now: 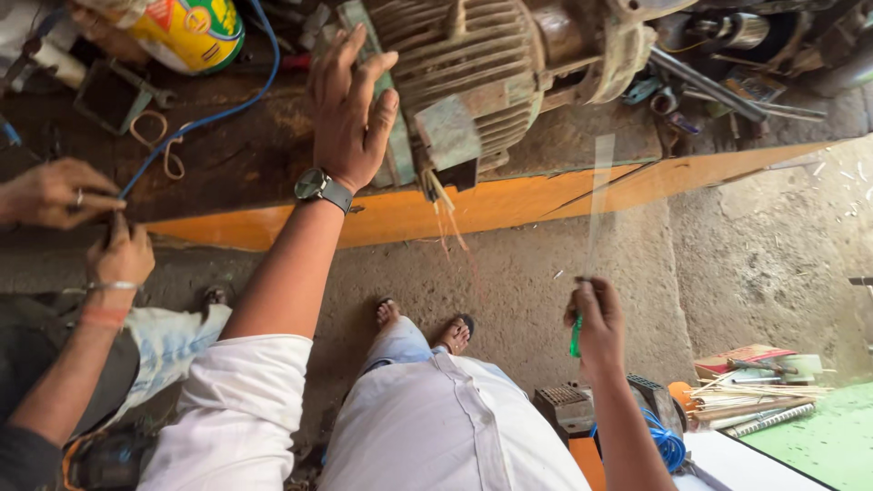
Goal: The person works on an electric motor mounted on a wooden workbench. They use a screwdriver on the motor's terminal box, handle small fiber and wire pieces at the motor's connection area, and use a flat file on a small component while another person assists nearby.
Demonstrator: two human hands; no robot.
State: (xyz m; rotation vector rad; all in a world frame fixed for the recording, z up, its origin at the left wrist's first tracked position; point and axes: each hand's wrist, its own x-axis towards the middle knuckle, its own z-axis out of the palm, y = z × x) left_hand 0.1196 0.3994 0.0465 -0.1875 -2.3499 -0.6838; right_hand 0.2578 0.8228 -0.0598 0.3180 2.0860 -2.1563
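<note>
— How much room at the bench edge (509, 195)?

— Little. The left hand (350, 109), fingers spread, lies flat on the motor (473, 77), which sits right at that orange edge; bare floor lies below.

— And the right hand (596, 323)?

— At five o'clock, well apart, fingers pinching a clear strip (597, 205) and a green pen (576, 338).

— Containers?

— A yellow can (186, 32) at eleven o'clock (contents hidden).

— Anything crowding?

— A co-worker's hands (86, 223) at nine o'clock hold a blue cable (227, 109); books (755, 386) lie at four.
</note>
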